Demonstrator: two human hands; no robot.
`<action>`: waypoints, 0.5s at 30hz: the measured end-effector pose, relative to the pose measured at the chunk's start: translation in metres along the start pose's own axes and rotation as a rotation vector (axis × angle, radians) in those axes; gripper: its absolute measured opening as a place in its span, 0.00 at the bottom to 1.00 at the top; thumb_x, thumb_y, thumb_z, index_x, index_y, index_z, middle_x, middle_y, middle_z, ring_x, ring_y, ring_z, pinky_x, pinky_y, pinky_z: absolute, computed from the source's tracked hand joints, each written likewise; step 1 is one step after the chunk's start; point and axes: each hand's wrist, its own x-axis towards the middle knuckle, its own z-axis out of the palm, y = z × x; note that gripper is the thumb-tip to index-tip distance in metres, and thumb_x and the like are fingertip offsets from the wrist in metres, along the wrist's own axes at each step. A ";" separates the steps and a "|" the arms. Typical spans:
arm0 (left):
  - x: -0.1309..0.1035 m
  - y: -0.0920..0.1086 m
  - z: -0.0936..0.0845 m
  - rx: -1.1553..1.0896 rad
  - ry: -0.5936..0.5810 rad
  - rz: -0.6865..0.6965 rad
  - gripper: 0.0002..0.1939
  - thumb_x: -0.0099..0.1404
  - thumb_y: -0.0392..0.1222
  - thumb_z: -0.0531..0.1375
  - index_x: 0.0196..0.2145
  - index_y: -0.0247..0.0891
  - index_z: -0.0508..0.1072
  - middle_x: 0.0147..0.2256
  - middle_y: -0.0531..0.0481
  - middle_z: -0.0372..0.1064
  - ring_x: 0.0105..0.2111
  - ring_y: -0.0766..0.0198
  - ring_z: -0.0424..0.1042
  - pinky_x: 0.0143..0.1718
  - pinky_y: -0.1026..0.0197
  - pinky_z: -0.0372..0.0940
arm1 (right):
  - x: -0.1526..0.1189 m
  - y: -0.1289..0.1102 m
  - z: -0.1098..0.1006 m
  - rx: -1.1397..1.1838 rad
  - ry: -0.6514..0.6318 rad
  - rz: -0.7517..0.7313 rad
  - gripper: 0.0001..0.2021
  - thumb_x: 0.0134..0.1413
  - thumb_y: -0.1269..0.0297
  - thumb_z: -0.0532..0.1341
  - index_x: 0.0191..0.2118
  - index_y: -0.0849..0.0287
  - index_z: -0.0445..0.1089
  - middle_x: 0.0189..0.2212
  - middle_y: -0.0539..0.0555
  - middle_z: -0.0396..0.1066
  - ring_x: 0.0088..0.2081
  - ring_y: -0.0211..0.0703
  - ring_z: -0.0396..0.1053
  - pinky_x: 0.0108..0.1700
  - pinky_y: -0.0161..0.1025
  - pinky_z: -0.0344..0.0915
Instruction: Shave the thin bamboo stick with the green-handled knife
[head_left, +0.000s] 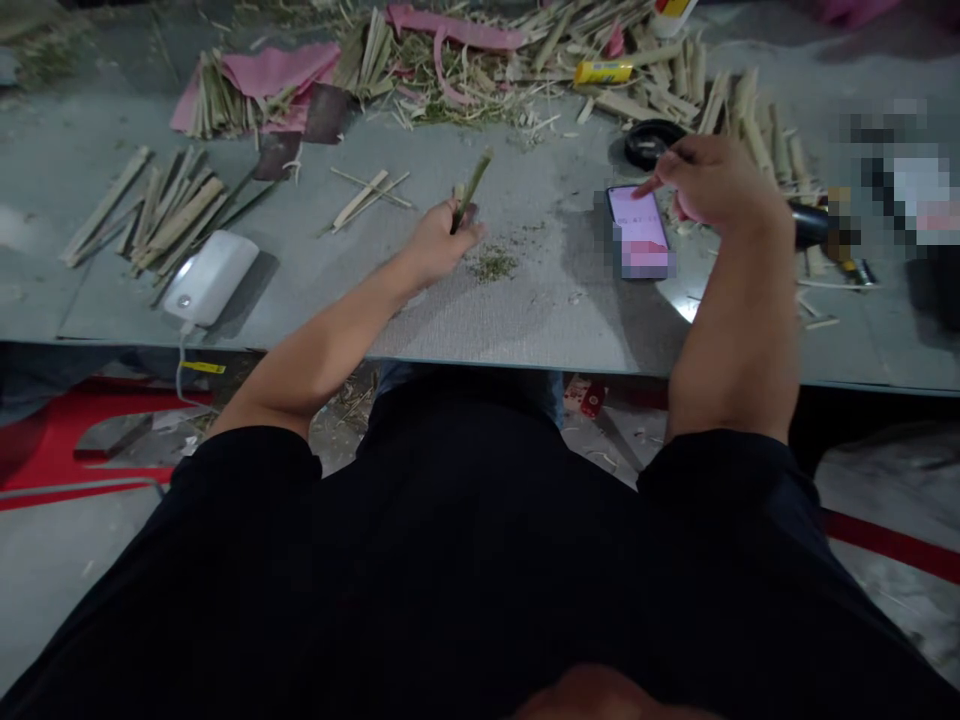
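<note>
My left hand [442, 240] is closed around a short green bamboo stick [475, 180], which points up and away from me. Small green shavings [495, 264] lie on the table just to the right of that hand. Over a lit phone [640, 228] reaches my right hand [701, 182], its index finger stretched to the upper part of the screen and its other fingers partly curled. It holds nothing. A black round object [649, 145], perhaps a roll of tape, sits beyond the phone, beside the right hand.
Split bamboo pieces [176, 210] and a white device with a cable [211, 278] lie at left. Crossed strips [367, 198] are nearer the middle. Along the back are pink cloth [281, 72], bamboo scraps and a yellow tube [603, 72]. A red stool [45, 430] stands below left.
</note>
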 end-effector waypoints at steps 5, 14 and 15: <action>0.002 -0.001 0.001 -0.032 0.017 -0.031 0.16 0.87 0.29 0.60 0.41 0.41 0.61 0.37 0.57 0.52 0.38 0.70 0.66 0.46 0.65 0.56 | -0.002 0.000 -0.005 0.069 -0.039 0.052 0.18 0.88 0.72 0.59 0.37 0.54 0.68 0.52 0.63 0.89 0.23 0.36 0.56 0.28 0.43 0.53; 0.006 -0.008 0.001 -0.112 0.022 0.008 0.22 0.87 0.29 0.63 0.37 0.42 0.58 0.34 0.57 0.52 0.36 0.66 0.62 0.43 0.62 0.55 | 0.007 0.016 -0.006 0.059 -0.012 -0.020 0.16 0.92 0.66 0.55 0.41 0.53 0.67 0.57 0.70 0.85 0.26 0.40 0.56 0.32 0.46 0.50; 0.006 -0.008 0.001 -0.090 0.021 -0.012 0.20 0.87 0.31 0.62 0.38 0.42 0.59 0.35 0.57 0.52 0.37 0.67 0.64 0.44 0.63 0.55 | 0.009 0.018 -0.005 0.044 -0.029 -0.050 0.16 0.93 0.66 0.53 0.42 0.52 0.65 0.61 0.71 0.83 0.27 0.40 0.56 0.33 0.46 0.50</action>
